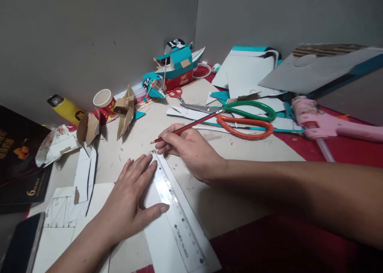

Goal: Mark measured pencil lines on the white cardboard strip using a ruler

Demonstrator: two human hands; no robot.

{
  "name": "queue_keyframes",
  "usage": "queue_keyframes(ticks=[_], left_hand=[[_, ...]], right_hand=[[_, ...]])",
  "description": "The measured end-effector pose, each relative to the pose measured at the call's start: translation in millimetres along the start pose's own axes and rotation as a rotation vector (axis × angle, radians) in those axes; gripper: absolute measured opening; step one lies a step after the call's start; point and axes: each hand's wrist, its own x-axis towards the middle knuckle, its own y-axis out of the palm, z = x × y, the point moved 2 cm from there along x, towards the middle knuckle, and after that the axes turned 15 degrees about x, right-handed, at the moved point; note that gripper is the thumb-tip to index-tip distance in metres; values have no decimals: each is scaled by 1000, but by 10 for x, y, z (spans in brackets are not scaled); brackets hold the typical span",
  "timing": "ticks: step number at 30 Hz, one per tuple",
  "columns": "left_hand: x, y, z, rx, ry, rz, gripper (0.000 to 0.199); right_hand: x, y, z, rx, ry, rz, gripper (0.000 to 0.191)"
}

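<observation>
One hand, our left point(127, 201), lies flat, thumb wide, pressing the ruler point(176, 217) on the card point(163, 245), likely so it won't slip. Our right hand point(193, 151) pinches the pencil point(194, 124) low, perhaps to steer its tip near the ruler's far end.

The forearms point(284, 193), wrists point(217, 171) and fingers point(147, 175) are all bare.

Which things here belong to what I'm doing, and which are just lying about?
In use:
- pencil, held in your right hand
- clear ruler, under your left hand
- white card beneath the ruler

Apparently lying about:
- big scissors
- pink glue gun
- yellow bottle
- paper cup
- blue-and-white model boat
</observation>
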Motion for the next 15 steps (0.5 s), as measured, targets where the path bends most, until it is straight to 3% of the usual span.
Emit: queue_keyframes(ticks=[8, 15], left_hand=[[-27, -13, -34, 17, 31, -39, 82], [-49, -3, -89, 14, 55, -41, 84]], right_hand=[[17, 23, 81, 64, -5, -91, 24], [22, 7, 71, 53, 29, -85, 24]])
